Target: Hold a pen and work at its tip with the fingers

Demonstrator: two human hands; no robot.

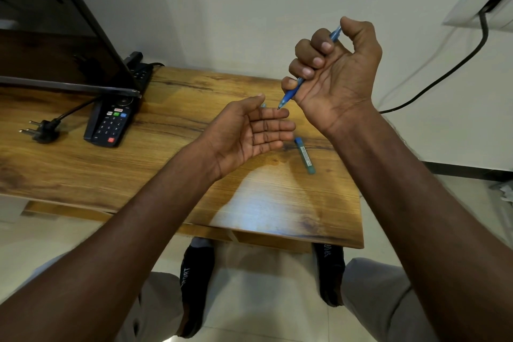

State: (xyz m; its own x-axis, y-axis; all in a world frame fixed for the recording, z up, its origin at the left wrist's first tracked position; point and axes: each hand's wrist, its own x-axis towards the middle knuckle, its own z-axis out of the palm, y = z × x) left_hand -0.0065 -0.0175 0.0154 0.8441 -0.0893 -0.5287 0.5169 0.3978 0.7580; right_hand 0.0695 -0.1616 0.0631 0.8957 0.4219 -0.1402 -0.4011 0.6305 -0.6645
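My right hand grips a blue pen in a fist above the wooden table, tip pointing down and left. The pen's tip touches or nearly touches the index fingertip of my left hand, which is held palm up with straight fingers and holds nothing. A second blue pen or pen cap lies on the table just right of my left fingers. A small blue piece peeks out behind my left index finger.
A dark TV screen stands at the left. A black remote and a loose plug lie in front of it. A black cable runs down the wall on the right. My shoes show under the table.
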